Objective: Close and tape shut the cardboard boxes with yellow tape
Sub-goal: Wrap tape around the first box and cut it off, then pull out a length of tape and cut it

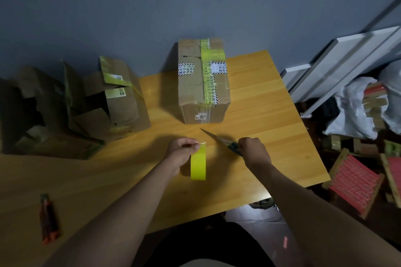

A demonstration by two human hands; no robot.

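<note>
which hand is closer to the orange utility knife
Left. The left hand, pinching the yellow tape, is nearer the utility knife; the right hand grips the scissors farther away.

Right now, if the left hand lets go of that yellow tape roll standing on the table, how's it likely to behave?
The yellow tape roll stands on its edge on the wooden table, so it would probably roll or topple flat. It looks like a hollow ring, likely light. The left hand pinches its top end, which may stick to fingers.

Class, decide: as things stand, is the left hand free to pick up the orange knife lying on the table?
Probably not yet: the left hand holds the yellow tape, though bare table lies between it and the knife.
</note>
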